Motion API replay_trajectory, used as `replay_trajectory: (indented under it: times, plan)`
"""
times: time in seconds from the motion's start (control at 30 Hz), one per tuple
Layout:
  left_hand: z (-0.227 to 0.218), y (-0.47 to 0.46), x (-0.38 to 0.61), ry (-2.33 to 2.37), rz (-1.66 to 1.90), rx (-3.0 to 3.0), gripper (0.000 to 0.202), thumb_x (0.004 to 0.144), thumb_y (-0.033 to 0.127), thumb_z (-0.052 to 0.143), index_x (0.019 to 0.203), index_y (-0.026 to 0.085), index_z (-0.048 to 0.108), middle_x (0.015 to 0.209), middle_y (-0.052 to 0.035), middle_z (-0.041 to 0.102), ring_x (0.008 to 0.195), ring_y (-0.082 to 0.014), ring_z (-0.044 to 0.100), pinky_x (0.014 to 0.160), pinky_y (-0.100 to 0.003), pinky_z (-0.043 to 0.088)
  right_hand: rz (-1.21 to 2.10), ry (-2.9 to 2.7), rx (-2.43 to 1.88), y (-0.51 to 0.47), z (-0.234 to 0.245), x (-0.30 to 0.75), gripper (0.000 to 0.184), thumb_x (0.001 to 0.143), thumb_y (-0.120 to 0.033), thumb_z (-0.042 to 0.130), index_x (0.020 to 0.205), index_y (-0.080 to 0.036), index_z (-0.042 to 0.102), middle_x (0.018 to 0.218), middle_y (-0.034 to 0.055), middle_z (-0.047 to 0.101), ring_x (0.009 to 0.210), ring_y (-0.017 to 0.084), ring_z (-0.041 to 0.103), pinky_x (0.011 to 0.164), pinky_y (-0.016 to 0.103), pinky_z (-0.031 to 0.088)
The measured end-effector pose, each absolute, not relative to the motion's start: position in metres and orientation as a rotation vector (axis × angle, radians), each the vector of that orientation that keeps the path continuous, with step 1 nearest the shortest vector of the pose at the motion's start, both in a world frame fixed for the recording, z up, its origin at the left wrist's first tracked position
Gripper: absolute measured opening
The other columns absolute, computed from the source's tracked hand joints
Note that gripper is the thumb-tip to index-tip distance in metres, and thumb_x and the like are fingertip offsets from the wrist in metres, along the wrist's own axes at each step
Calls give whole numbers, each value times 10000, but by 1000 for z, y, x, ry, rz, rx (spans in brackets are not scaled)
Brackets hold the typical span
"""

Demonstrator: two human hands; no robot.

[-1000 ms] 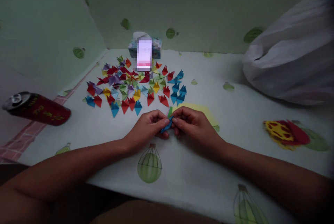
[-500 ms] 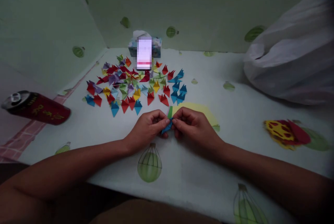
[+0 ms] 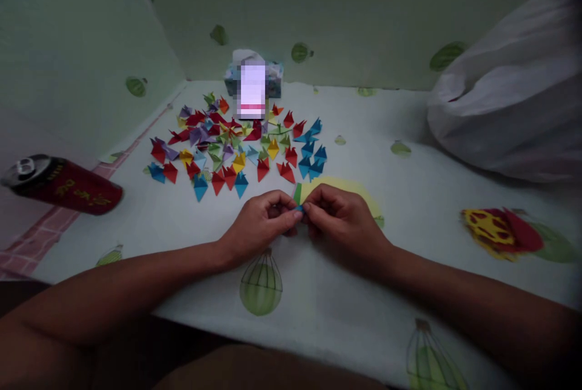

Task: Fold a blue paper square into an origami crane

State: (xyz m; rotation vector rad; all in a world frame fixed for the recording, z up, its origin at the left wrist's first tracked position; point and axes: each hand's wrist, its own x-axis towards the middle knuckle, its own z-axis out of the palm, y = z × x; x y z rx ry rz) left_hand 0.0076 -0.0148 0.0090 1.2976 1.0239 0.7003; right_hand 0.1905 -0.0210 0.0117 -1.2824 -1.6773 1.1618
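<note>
My left hand (image 3: 261,223) and my right hand (image 3: 341,217) meet just above the table, fingers pinched together on a small blue folded paper piece (image 3: 299,210). Only a sliver of the blue paper shows between the fingertips. Behind the hands lies a yellow paper sheet (image 3: 352,190) with a green strip (image 3: 297,194) at its left edge. Farther back, several folded paper pieces (image 3: 236,147) in red, blue, yellow, purple and green are spread out.
A red can (image 3: 61,184) lies on its side at the left. A tissue box (image 3: 253,77) stands at the back by the wall. A white plastic bag (image 3: 509,105) fills the right. The table cover (image 3: 409,196) is white with balloon prints.
The blue paper piece, earlier sticking out below the fingers, is now almost hidden between the pinching fingertips. The hands have closed in slightly.
</note>
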Motion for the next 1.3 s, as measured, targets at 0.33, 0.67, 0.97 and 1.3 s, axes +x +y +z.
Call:
replay_trajectory:
  times: [0.33, 0.67, 0.97, 1.3]
  plan:
    - [4, -14, 7, 1041, 821, 1324, 197, 794, 258, 687, 927, 153, 586, 759, 4, 600, 699, -127, 589, 680, -272, 476, 1218, -1594, -1224, -22, 5, 189, 144, 846, -283, 592, 738, -200, 546, 574, -1, 614, 528, 152, 560, 537, 285, 426]
    - [-7, -12, 5, 1074, 999, 1706, 151, 814, 117, 568, 946, 190, 568, 898, -18, 552, 782, -140, 539, 689, -277, 444, 1233, -1635, -1181, -29, 1, 185, 150, 831, -243, 595, 697, -199, 545, 610, 7, 612, 569, 145, 545, 550, 280, 403]
    - [-6, -12, 3, 992, 1052, 1944, 236, 825, 55, 546, 1017, 193, 552, 985, -25, 563, 883, -148, 563, 812, -304, 476, 1264, -1654, -1104, -33, 5, 183, 150, 854, -249, 592, 720, -189, 561, 652, 13, 606, 601, 149, 549, 582, 292, 427]
    - [-2, -5, 0, 761, 1031, 1472, 302, 818, 113, 656, 1077, 211, 535, 1007, -20, 561, 936, -118, 601, 835, -239, 508, 1198, -1621, -1126, -23, 1, 189, 143, 876, -281, 637, 976, -192, 585, 746, -12, 562, 632, 132, 518, 591, 272, 419]
